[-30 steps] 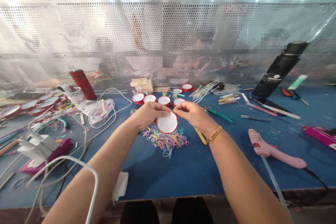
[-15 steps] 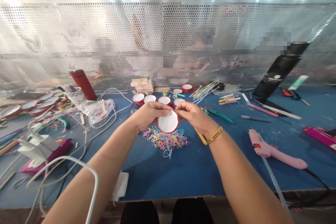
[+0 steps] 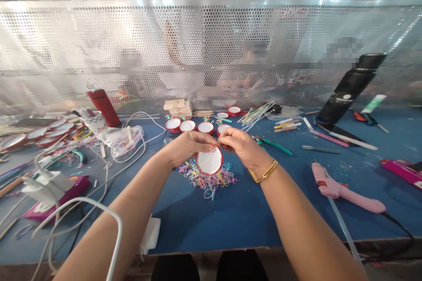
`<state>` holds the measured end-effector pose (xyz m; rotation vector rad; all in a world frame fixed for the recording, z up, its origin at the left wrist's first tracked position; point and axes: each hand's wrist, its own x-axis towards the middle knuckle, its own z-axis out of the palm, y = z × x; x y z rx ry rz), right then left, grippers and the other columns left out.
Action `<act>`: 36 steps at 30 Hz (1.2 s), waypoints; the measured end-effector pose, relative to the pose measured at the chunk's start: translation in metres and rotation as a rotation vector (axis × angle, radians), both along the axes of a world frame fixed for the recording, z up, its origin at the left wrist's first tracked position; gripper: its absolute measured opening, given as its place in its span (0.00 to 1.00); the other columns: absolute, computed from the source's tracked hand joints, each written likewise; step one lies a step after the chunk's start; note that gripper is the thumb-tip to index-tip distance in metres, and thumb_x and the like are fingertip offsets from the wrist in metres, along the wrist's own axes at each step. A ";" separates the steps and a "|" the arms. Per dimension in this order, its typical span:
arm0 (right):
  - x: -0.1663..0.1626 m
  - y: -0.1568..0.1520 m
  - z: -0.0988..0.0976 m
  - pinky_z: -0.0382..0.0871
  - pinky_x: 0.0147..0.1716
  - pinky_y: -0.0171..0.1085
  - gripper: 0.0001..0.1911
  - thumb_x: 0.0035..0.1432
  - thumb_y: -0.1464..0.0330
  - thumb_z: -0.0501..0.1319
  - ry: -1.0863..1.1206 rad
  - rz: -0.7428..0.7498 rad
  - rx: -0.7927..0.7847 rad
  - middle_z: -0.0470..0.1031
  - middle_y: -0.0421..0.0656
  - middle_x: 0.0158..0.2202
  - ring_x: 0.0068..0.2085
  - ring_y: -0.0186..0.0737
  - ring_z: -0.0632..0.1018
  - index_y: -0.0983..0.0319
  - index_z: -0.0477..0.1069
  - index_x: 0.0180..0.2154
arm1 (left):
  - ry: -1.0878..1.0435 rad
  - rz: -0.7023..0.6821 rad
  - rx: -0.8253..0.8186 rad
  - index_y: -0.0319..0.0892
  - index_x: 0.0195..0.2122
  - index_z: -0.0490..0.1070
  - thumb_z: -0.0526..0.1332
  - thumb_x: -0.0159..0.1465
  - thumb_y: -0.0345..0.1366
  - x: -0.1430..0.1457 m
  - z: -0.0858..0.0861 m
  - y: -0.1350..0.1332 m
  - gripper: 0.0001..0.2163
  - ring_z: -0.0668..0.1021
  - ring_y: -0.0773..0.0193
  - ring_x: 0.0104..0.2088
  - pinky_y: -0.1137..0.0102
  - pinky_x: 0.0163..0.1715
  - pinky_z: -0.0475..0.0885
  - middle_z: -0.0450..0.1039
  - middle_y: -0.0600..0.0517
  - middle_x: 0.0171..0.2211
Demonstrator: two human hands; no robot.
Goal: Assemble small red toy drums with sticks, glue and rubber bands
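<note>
My left hand (image 3: 193, 144) pinches the top edge of a small round toy drum (image 3: 209, 161), which has a white face and a red rim. The drum's face is tilted up toward me. At its upper right edge, the thumb and fingers of my right hand (image 3: 238, 144) are pinched together. Whatever lies between those fingertips is too small to make out. Below the drum, a pile of coloured rubber bands (image 3: 211, 182) is spread on the blue table (image 3: 211, 224). Several similar red-rimmed drums (image 3: 187, 126) stand in a row just behind my hands.
Right: a pink glue gun (image 3: 346, 191), green-handled pliers (image 3: 277, 145) and a black bottle (image 3: 344, 94). Left: white cables (image 3: 114, 224), a red bottle (image 3: 104, 107) and more round drums (image 3: 38, 132). A perforated metal screen (image 3: 211, 61) stands along the back, with people beyond it.
The drum has dropped slightly, its top edge now lower beneath my left fingers. My right fingertips have moved down a little, still close to the rim.
</note>
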<state>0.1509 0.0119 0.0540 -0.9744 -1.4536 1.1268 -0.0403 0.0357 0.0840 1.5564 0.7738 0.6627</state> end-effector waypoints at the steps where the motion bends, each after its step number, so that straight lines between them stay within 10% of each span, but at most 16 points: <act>1: 0.000 0.000 0.000 0.56 0.28 0.36 0.08 0.49 0.63 0.60 0.006 -0.006 -0.009 0.63 0.35 0.23 0.26 0.33 0.63 0.59 0.64 0.26 | -0.002 0.016 -0.002 0.42 0.32 0.82 0.72 0.51 0.34 0.001 0.001 -0.001 0.07 0.76 0.66 0.33 0.70 0.33 0.67 0.80 0.47 0.36; 18: -0.005 -0.004 0.005 0.60 0.27 0.34 0.11 0.51 0.62 0.62 0.347 -0.007 0.016 0.72 0.41 0.36 0.31 0.34 0.68 0.57 0.60 0.30 | -0.207 0.244 -0.264 0.36 0.34 0.81 0.72 0.50 0.30 0.009 0.000 -0.003 0.10 0.76 0.66 0.27 0.71 0.26 0.68 0.79 0.46 0.30; 27: 0.004 -0.010 0.011 0.49 0.21 0.33 0.12 0.46 0.65 0.64 0.194 0.046 -0.203 0.58 0.33 0.20 0.21 0.30 0.58 0.58 0.59 0.26 | -0.321 0.201 -0.268 0.36 0.32 0.81 0.74 0.47 0.34 0.026 -0.020 -0.010 0.12 0.75 0.67 0.25 0.71 0.25 0.66 0.77 0.48 0.27; 36: 0.011 -0.011 0.010 0.53 0.21 0.33 0.14 0.46 0.63 0.68 0.156 0.039 -0.234 0.59 0.33 0.19 0.20 0.30 0.60 0.58 0.63 0.28 | -0.352 -0.242 -0.285 0.37 0.30 0.81 0.76 0.45 0.35 0.023 -0.021 -0.017 0.12 0.75 0.68 0.27 0.70 0.30 0.68 0.76 0.49 0.28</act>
